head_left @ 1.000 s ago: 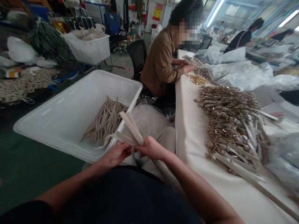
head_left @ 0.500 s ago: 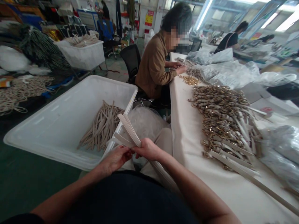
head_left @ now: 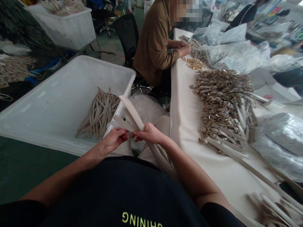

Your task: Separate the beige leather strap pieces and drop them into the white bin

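Over my lap, my right hand [head_left: 150,133] is closed round a bundle of flat beige straps [head_left: 132,111]. Their upper ends stick out above the hand, and the rest hangs down under my right forearm. Close beside it, my left hand [head_left: 115,138] pinches at a single strap [head_left: 123,123] that splays left from the bundle. The fingertips of both hands nearly meet. To the left, a white plastic tub [head_left: 59,94] holds a heap of similar straps [head_left: 99,115]. On the table to the right lies a large pile of straps with gold-coloured buckles [head_left: 222,104].
The cream-covered table [head_left: 183,126] runs along my right side, with clear plastic bags [head_left: 281,142] on it. A co-worker in a brown jacket [head_left: 153,41] sits ahead by small gold parts [head_left: 194,63]. Another white tub [head_left: 71,28] stands behind on the left.
The view has tilted down, bringing my shirt lettering and more straps at lower right into sight. Both hands keep nearly the same hold on the straps.
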The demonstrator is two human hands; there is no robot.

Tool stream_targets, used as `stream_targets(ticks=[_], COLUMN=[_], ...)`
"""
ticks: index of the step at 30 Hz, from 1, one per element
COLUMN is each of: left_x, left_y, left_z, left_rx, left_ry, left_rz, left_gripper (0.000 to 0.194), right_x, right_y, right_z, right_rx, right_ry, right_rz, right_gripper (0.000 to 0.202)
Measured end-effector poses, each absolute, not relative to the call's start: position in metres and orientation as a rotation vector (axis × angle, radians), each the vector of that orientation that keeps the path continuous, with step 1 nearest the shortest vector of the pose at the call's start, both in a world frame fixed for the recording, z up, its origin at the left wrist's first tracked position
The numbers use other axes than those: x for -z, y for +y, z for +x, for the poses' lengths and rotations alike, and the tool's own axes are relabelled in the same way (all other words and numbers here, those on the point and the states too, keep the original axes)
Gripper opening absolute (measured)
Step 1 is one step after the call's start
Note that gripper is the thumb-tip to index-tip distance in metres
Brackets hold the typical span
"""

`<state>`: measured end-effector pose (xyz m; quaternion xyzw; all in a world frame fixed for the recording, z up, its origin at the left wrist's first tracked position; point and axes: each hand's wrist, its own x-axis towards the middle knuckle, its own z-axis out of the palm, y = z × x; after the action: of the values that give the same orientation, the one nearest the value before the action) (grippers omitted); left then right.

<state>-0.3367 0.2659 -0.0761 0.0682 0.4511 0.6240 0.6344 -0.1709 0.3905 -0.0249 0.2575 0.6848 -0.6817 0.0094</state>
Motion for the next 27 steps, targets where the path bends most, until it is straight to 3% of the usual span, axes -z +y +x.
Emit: stream_targets(ticks=[10, 17, 23, 27], left_x=[0.071, 0.041, 0.034, 0.051], left_y=[0.268, 0.262, 0.261, 0.267], left_z=[-0.338, -0.337, -0.315, -0.313], left_rx=[-1.414, -1.31, -1.27, -1.261], left_ry=[0.994, 0.807, 0.835, 0.824], left_rz=[0.091, -0.048, -0.204, -0.267], left_gripper=[0.02, 0.025, 0.008, 0.008], right_x=[0.025, 0.027, 0.037, 0.043], right_y=[0.395, 0.416, 0.386, 0.385], right_z=[-0.163, -0.148, -0.156, -0.163], right_rx=[2.244, 2.748, 2.54, 2.416], right_ry=[2.09, 2.219, 2.447, 2.83], right_rz=[0.873, 1.074, 0.57, 0.254], right_gripper=[0.02, 0.035, 0.026, 0.014])
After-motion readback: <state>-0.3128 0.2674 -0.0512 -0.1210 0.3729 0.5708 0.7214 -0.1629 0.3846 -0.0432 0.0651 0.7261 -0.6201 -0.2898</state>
